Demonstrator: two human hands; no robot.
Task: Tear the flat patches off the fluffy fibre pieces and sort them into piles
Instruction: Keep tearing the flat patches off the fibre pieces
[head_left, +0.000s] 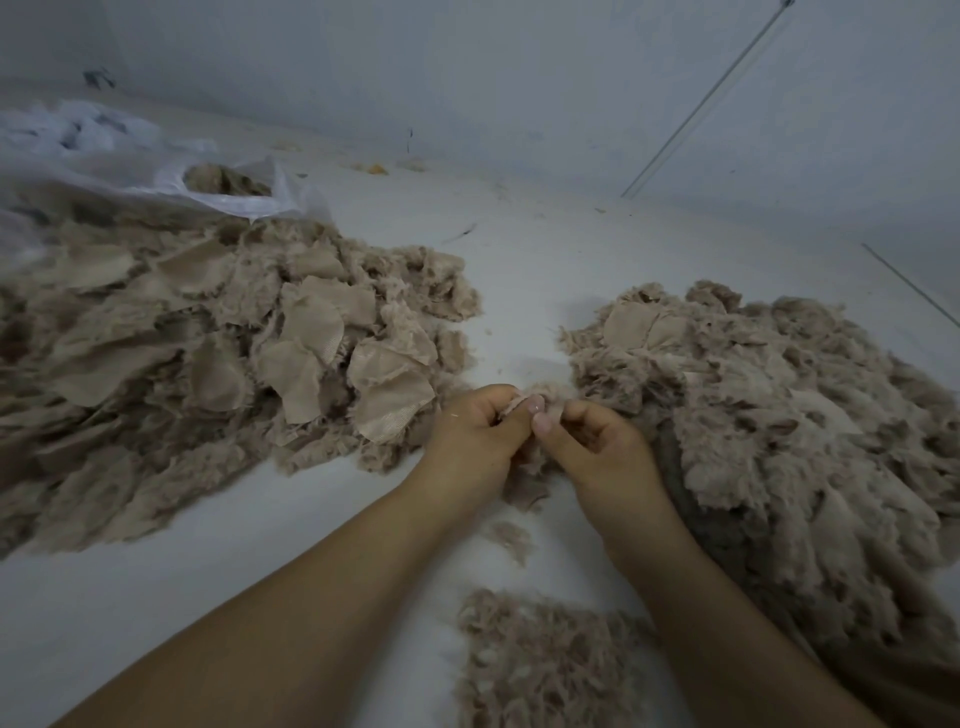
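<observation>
both hands (540, 441) together, fingers curled

Single head view, looking forward and down, close over hands (540, 436)

— What is worn on the arms?
— Nothing: both forearms are bare, no sleeves, watch or rings showing.
— And the left hand (478, 431) and right hand (597, 441)?
— Bare, short pale nails.

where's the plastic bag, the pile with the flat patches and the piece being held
plastic bag (244, 200), head view, front rim
left pile (306, 322), head view, a flat patch on top
held piece (524, 486), head view, fluff hanging below the hands
</observation>
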